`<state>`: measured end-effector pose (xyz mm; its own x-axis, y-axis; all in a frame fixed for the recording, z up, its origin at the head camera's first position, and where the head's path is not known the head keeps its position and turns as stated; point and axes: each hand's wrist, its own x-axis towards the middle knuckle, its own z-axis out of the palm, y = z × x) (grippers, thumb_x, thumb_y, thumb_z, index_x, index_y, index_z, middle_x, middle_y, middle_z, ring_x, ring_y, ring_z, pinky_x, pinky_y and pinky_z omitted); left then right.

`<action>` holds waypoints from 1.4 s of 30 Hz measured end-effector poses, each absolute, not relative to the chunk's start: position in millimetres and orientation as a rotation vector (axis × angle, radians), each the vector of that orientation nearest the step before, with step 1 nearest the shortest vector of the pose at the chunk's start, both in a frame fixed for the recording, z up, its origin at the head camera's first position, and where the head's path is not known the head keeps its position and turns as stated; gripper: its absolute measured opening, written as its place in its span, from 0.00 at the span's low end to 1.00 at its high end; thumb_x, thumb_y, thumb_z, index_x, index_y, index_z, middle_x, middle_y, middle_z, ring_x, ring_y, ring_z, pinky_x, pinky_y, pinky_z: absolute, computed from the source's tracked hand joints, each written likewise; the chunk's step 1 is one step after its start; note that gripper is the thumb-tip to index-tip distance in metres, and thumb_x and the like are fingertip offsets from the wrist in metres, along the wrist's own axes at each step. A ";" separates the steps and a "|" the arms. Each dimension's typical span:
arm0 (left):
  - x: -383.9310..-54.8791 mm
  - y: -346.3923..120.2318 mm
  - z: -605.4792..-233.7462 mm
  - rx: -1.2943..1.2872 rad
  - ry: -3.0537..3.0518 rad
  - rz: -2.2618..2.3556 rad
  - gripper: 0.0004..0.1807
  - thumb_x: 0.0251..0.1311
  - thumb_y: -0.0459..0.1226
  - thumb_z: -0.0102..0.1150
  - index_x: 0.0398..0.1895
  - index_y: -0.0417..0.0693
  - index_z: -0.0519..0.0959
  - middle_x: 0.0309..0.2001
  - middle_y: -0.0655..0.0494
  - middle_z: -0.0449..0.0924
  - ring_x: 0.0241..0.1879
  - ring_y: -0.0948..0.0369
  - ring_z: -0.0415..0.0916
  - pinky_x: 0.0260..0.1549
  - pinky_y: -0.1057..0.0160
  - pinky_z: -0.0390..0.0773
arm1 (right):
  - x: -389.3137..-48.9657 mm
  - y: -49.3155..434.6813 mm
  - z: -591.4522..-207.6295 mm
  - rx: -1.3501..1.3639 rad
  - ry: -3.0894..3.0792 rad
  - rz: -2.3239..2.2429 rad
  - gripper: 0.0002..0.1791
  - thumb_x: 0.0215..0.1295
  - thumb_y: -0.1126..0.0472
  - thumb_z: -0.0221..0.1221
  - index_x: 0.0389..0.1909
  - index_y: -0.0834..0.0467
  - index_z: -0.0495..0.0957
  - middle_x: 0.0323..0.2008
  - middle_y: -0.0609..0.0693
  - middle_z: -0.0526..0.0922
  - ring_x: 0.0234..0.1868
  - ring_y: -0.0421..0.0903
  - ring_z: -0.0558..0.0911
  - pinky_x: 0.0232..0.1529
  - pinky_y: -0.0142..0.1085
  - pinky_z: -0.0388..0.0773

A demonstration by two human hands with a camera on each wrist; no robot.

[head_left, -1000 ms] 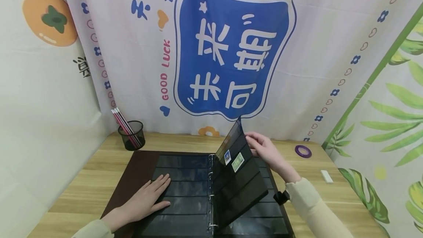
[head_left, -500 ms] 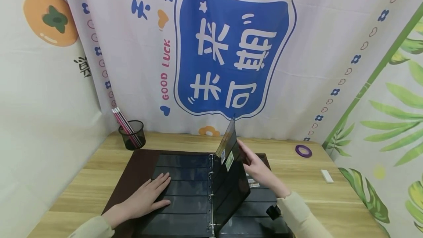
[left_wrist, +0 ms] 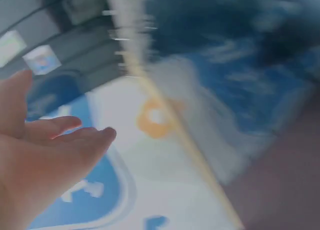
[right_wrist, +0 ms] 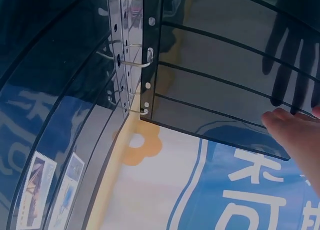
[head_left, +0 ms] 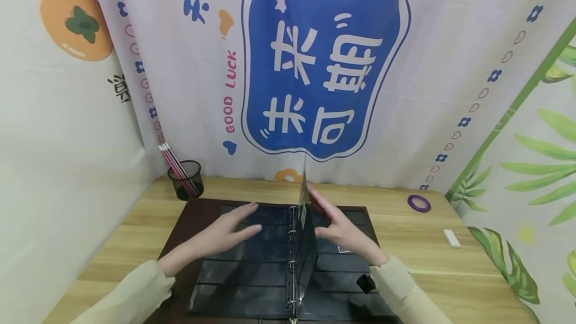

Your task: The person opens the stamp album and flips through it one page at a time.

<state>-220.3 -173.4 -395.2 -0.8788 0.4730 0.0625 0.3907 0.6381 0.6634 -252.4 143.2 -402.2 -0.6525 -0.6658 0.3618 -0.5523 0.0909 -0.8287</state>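
A stamp album (head_left: 184, 236) lies spread out on the wooden table. One black page (head_left: 307, 254) stands almost upright on the metal rings (head_left: 291, 265). My right hand (head_left: 345, 231) is against that page's right side, fingers extended; the right wrist view shows its fingertips (right_wrist: 275, 121) at the page's outer edge. Above the left-hand pages hovers my left hand (head_left: 220, 236), fingers spread and holding nothing. Two stamps (left_wrist: 42, 59) show blurred on the standing page in the left wrist view. Other stamps (right_wrist: 35, 190) sit in the right-hand page's strips.
A black mesh cup (head_left: 186, 179) with several pencils stands at the back left. On the right lie a purple tape roll (head_left: 419, 203) and a white eraser-like block (head_left: 451, 238). A printed cloth (head_left: 270, 64) hangs behind the table.
The page has swung leftward from a slant to nearly upright, my right hand moving with it. My left hand has lifted off the left page and shifted toward the back. The view has tilted slightly.
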 end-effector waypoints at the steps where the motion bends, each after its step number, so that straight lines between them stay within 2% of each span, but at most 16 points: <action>1: -221.7 -166.3 -387.2 0.712 2.715 1.114 0.39 0.72 0.55 0.49 0.77 0.40 0.57 0.76 0.39 0.56 0.74 0.42 0.59 0.67 0.40 0.67 | -252.9 141.9 -401.9 -1.273 2.242 -1.616 0.55 0.63 0.32 0.55 0.81 0.52 0.40 0.81 0.57 0.41 0.79 0.62 0.47 0.75 0.26 0.55; 3: -224.9 -153.0 -372.6 0.689 2.641 1.225 0.37 0.73 0.54 0.48 0.77 0.43 0.58 0.76 0.41 0.59 0.74 0.44 0.60 0.68 0.42 0.67 | -253.8 138.6 -401.2 -1.293 2.264 -1.598 0.54 0.63 0.32 0.55 0.81 0.49 0.41 0.81 0.55 0.42 0.80 0.60 0.48 0.74 0.23 0.54; 5: -227.8 -141.0 -360.8 0.655 2.561 1.325 0.35 0.74 0.54 0.46 0.76 0.45 0.59 0.75 0.43 0.61 0.74 0.46 0.62 0.68 0.43 0.67 | -254.0 135.1 -400.5 -1.314 2.298 -1.573 0.53 0.63 0.31 0.55 0.81 0.48 0.42 0.81 0.53 0.43 0.80 0.59 0.49 0.75 0.26 0.55; 8: -231.3 -127.3 -348.8 0.665 2.445 1.430 0.35 0.75 0.53 0.45 0.76 0.43 0.59 0.75 0.43 0.62 0.73 0.46 0.64 0.69 0.45 0.67 | -253.6 129.8 -399.7 -1.329 2.361 -1.509 0.53 0.62 0.30 0.54 0.81 0.46 0.42 0.81 0.50 0.43 0.80 0.56 0.50 0.78 0.40 0.56; 11: -231.9 -119.0 -342.3 0.666 2.344 1.515 0.36 0.75 0.53 0.45 0.77 0.42 0.57 0.76 0.45 0.60 0.72 0.48 0.65 0.68 0.50 0.69 | -252.2 124.8 -399.2 -1.335 2.425 -1.419 0.53 0.62 0.30 0.55 0.81 0.45 0.42 0.81 0.47 0.43 0.81 0.54 0.48 0.76 0.56 0.56; 14: -230.6 -116.5 -339.4 0.668 2.281 1.565 0.39 0.75 0.54 0.45 0.78 0.40 0.53 0.77 0.43 0.56 0.73 0.47 0.63 0.68 0.52 0.69 | -250.8 118.9 -398.9 -1.333 2.453 -1.353 0.53 0.61 0.31 0.56 0.81 0.43 0.41 0.81 0.45 0.41 0.82 0.53 0.45 0.73 0.64 0.54; 20: -226.7 -120.4 -338.2 0.585 2.286 1.590 0.41 0.75 0.57 0.41 0.78 0.37 0.50 0.77 0.39 0.55 0.74 0.44 0.60 0.68 0.47 0.68 | -247.2 109.5 -396.7 -1.327 2.457 -1.291 0.57 0.57 0.27 0.55 0.81 0.45 0.40 0.82 0.44 0.38 0.82 0.52 0.43 0.74 0.63 0.53; 25: -223.0 -129.9 -336.5 0.551 2.297 1.607 0.36 0.77 0.50 0.42 0.78 0.39 0.49 0.75 0.36 0.58 0.72 0.41 0.63 0.67 0.43 0.69 | -246.5 109.5 -395.7 -1.318 2.463 -1.236 0.58 0.57 0.26 0.55 0.81 0.48 0.41 0.82 0.48 0.37 0.82 0.53 0.42 0.74 0.64 0.53; 29: -220.5 -143.1 -336.6 0.474 2.349 1.596 0.33 0.77 0.43 0.41 0.78 0.39 0.48 0.75 0.35 0.56 0.74 0.40 0.58 0.68 0.38 0.65 | -249.7 121.4 -399.2 -1.267 2.506 -1.214 0.54 0.62 0.33 0.58 0.81 0.45 0.41 0.82 0.47 0.38 0.82 0.54 0.43 0.73 0.65 0.53; 34: -217.8 -168.7 -345.9 0.440 2.344 1.603 0.34 0.76 0.39 0.39 0.79 0.35 0.44 0.78 0.33 0.48 0.77 0.39 0.48 0.71 0.36 0.58 | -255.6 151.4 -409.3 -1.166 2.595 -1.207 0.50 0.65 0.49 0.64 0.80 0.43 0.43 0.81 0.48 0.41 0.81 0.55 0.46 0.74 0.65 0.52; 35: -217.5 -174.8 -349.3 0.448 2.335 1.611 0.34 0.76 0.38 0.39 0.78 0.34 0.43 0.77 0.33 0.48 0.77 0.39 0.49 0.71 0.38 0.59 | -256.9 158.7 -412.4 -1.137 2.622 -1.199 0.50 0.65 0.50 0.64 0.80 0.43 0.44 0.81 0.48 0.42 0.81 0.55 0.47 0.74 0.64 0.53; 37: -216.8 -187.9 -357.1 0.456 2.312 1.635 0.34 0.75 0.36 0.39 0.78 0.32 0.43 0.76 0.31 0.51 0.75 0.39 0.55 0.69 0.48 0.67 | -258.6 173.4 -418.0 -1.082 2.674 -1.178 0.49 0.66 0.53 0.65 0.80 0.45 0.45 0.81 0.51 0.45 0.81 0.56 0.49 0.74 0.64 0.54; 40: -215.0 -203.9 -368.8 0.445 2.270 1.678 0.34 0.74 0.34 0.37 0.78 0.30 0.41 0.74 0.29 0.56 0.70 0.41 0.63 0.58 0.61 0.77 | -262.9 195.2 -429.0 -0.996 2.742 -1.118 0.48 0.66 0.52 0.64 0.80 0.48 0.47 0.80 0.55 0.47 0.79 0.60 0.52 0.72 0.64 0.56; 42: -213.7 -212.6 -376.1 0.414 2.231 1.711 0.34 0.74 0.32 0.36 0.77 0.29 0.40 0.72 0.27 0.57 0.67 0.46 0.69 0.51 0.67 0.79 | -265.6 208.8 -436.4 -0.928 2.754 -1.074 0.47 0.67 0.51 0.63 0.80 0.51 0.47 0.80 0.57 0.47 0.79 0.62 0.52 0.71 0.66 0.57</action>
<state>-213.7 -212.6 -376.1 -0.9139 0.4013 -0.0604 0.0457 0.2496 0.9673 -265.6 208.8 -436.4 -0.8197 -0.5472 0.1694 -0.5174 0.5804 -0.6289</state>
